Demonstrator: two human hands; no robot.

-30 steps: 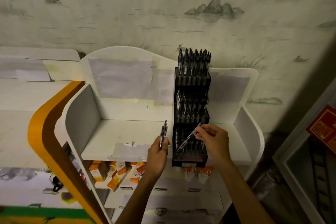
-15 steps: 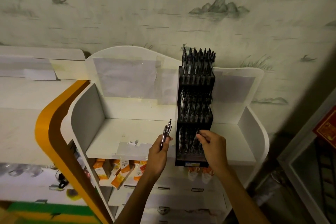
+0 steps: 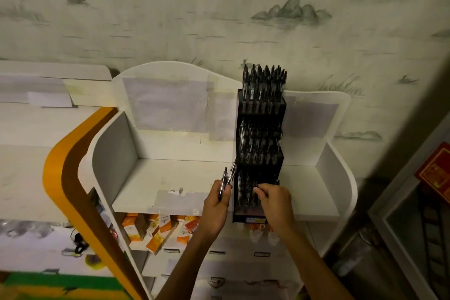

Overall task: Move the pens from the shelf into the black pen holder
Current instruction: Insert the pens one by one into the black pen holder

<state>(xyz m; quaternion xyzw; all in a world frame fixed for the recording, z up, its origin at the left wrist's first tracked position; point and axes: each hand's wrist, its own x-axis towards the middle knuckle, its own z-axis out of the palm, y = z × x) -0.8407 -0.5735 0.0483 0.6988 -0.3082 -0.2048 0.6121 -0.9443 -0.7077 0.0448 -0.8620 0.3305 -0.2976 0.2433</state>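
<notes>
A tall black pen holder (image 3: 259,114) with three stepped tiers stands on the white shelf (image 3: 170,178), right of centre, and every tier is packed with dark pens. My left hand (image 3: 215,212) is just left of the holder's lowest tier, gripping two pens (image 3: 227,179) that point up and slightly right. My right hand (image 3: 276,202) reaches into the lowest tier from the front, fingertips pinched among the pens there. Whether it still grips a pen is hidden by the fingers.
The shelf has grey side walls (image 3: 114,153) and a curved white back panel. Orange and white boxes (image 3: 158,229) fill the level below. An orange curved stand edge (image 3: 73,178) runs at the left. A red box (image 3: 435,170) sits at the right.
My right hand has lowered a tilted pen down into the lowest tier of the holder. My left hand stays beside the holder with its pens, now spread slightly.
</notes>
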